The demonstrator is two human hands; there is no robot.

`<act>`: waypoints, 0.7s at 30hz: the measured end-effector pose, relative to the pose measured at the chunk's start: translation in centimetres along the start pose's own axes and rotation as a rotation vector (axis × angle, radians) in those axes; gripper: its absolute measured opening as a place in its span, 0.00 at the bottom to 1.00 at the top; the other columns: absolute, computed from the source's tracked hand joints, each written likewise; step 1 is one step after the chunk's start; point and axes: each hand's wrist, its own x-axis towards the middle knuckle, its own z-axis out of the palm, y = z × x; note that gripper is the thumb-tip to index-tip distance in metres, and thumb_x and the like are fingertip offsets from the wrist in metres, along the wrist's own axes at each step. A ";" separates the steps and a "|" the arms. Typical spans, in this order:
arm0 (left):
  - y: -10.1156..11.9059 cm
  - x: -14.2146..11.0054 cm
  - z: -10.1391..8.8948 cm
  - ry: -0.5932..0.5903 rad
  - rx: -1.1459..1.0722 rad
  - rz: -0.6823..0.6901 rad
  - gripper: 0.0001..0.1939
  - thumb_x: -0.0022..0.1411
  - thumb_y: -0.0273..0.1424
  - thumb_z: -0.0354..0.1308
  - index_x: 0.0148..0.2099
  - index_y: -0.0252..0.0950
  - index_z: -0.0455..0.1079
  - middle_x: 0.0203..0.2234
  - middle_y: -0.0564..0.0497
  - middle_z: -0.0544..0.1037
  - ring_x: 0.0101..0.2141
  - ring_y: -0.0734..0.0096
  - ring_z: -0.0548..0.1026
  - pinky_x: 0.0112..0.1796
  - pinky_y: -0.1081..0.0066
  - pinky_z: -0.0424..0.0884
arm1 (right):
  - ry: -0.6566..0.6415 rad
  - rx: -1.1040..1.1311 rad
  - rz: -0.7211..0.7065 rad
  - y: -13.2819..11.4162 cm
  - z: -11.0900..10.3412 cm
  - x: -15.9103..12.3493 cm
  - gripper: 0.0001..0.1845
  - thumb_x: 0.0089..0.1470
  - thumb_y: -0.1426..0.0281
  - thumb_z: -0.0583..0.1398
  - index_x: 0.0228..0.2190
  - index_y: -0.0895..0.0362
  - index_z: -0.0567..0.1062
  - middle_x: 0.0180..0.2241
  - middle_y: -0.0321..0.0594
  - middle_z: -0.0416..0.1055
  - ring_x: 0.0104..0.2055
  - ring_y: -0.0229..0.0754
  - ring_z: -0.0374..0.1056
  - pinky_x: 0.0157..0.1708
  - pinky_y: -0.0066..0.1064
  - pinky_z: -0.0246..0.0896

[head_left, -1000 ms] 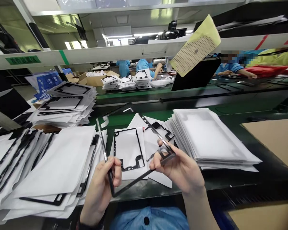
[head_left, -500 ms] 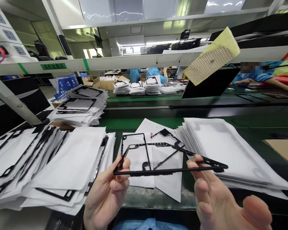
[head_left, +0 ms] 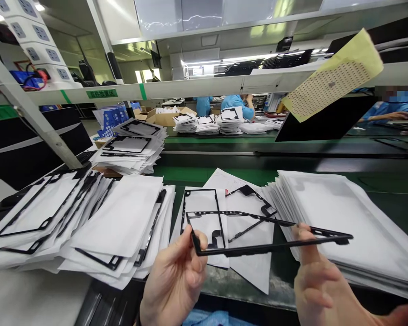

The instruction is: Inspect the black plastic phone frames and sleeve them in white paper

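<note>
I hold a thin black rectangular frame point(head_left: 268, 246) level in front of me, above the bench edge. My left hand point(head_left: 177, 283) pinches its left corner between thumb and fingers. My right hand point(head_left: 321, 283) is under the frame's right part, one finger raised against its underside, the others curled. Below the frame lie white sheets point(head_left: 240, 226) with two more black frames point(head_left: 200, 217) on them.
A fanned pile of white sheets with black frames point(head_left: 88, 222) lies at left, a neat white stack point(head_left: 340, 217) at right, another pile point(head_left: 132, 147) behind left. A green belt point(head_left: 217, 174) runs across. A yellow sheet point(head_left: 333, 77) hangs overhead. People in blue work beyond.
The frame went from tilted upright to lying flat and level. My right hand moved from gripping its top to under its right side. The view shifted left and up.
</note>
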 end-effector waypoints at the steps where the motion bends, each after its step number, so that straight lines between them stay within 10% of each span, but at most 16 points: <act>1: -0.3 0.1 0.0 0.010 0.068 0.042 0.07 0.67 0.24 0.62 0.36 0.26 0.79 0.23 0.47 0.84 0.24 0.77 0.83 0.23 0.90 0.73 | -0.019 -0.002 0.000 0.4 0.3 0.5 0.45 0.35 0.61 0.78 0.56 0.47 0.72 0.52 0.42 0.77 0.40 0.39 0.79 0.38 0.24 0.79; 7: -3.2 1.0 0.1 0.248 0.534 0.215 0.14 0.57 0.42 0.70 0.34 0.34 0.83 0.23 0.48 0.84 0.23 0.71 0.82 0.26 0.81 0.77 | -0.066 -0.043 0.102 3.8 3.3 3.5 0.13 0.53 0.66 0.72 0.37 0.54 0.76 0.29 0.29 0.71 0.23 0.24 0.68 0.29 0.10 0.72; 14: -1.6 -0.2 -0.9 0.271 0.606 0.447 0.21 0.63 0.42 0.65 0.57 0.47 0.77 0.59 0.51 0.76 0.59 0.59 0.73 0.52 0.72 0.75 | -0.158 0.311 0.126 3.4 3.0 3.5 0.11 0.62 0.77 0.64 0.32 0.55 0.68 0.29 0.26 0.71 0.26 0.19 0.72 0.29 0.01 0.66; 21: -1.6 -2.6 1.0 0.452 0.567 0.599 0.32 0.54 0.55 0.66 0.59 0.51 0.74 0.62 0.53 0.73 0.64 0.52 0.66 0.52 0.64 0.77 | -0.223 0.389 0.143 3.6 2.1 4.0 0.09 0.66 0.75 0.59 0.34 0.54 0.65 0.28 0.29 0.75 0.26 0.19 0.73 0.25 -0.02 0.61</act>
